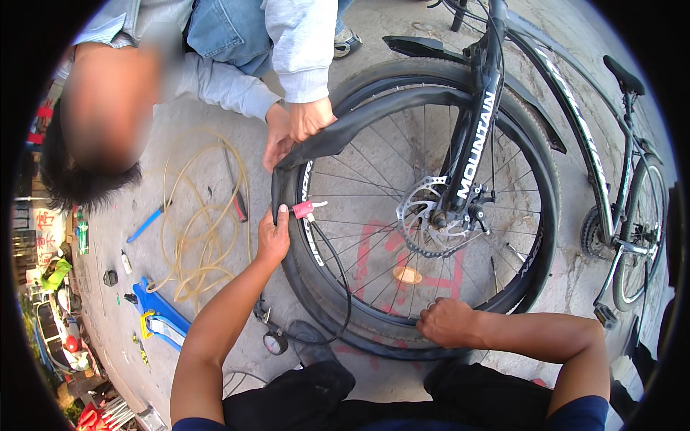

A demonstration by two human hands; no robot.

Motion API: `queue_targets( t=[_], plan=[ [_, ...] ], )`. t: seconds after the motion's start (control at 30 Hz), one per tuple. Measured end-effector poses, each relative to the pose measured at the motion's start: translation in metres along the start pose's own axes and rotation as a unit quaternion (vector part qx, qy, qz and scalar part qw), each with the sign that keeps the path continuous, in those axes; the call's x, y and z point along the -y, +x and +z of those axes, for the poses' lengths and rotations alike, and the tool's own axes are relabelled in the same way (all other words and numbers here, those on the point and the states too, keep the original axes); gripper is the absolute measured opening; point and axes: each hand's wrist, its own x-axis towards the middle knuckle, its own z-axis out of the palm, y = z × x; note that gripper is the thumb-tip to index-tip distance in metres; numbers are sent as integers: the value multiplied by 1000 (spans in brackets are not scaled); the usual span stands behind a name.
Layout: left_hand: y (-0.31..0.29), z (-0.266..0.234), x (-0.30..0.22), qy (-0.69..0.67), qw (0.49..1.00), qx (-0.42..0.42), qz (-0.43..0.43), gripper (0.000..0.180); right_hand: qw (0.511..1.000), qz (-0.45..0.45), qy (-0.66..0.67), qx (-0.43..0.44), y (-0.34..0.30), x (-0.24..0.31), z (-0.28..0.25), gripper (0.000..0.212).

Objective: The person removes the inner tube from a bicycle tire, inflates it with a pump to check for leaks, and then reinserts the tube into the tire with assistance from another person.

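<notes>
Here, the left grip [273, 238] holds the black inner tube [316, 146].

Bright daylight, soft shadows, a round fisheye frame.
We see pale light spread over the concrete ground [392, 18]; the bicycle [573, 111] curves toward the right rim, corners go black, and a heavy smudge blurs the other person's head [111, 108] while our centre looks sharp.

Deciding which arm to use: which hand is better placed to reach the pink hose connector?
Probably the left hand: it is at the black tube, close beside the pink hose connector, while the right hand is near the wheel's bottom, farther away.
</notes>
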Motion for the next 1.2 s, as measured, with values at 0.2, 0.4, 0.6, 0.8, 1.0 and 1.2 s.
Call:
queue_targets(
  t=[0.2,0.4,0.6,0.8,1.0,1.2],
  plan=[
    [-2,1,-2,0,1000,-7,12,47,1000,-1,-7,6,-1,0,1,16],
    [-1,1,1,-3,1000,-11,10,49,1000,1,-9,2,0,-2,3,17],
    [0,0,2,-2,1000,-3,-1,52,1000,2,-4,1,0,-3,3,16],
    [1,1,5,-30,1000,4,-7,56,1000,-5,-5,4,1,-5,1,16],
    [3,1,9,-31,999,13,-20,59,1000,-5,0,4,4,-5,-3,16],
    [1,4,10,-32,999,-9,13,60,1000,-5,8,30,7,-4,-8,17]
  ],
)
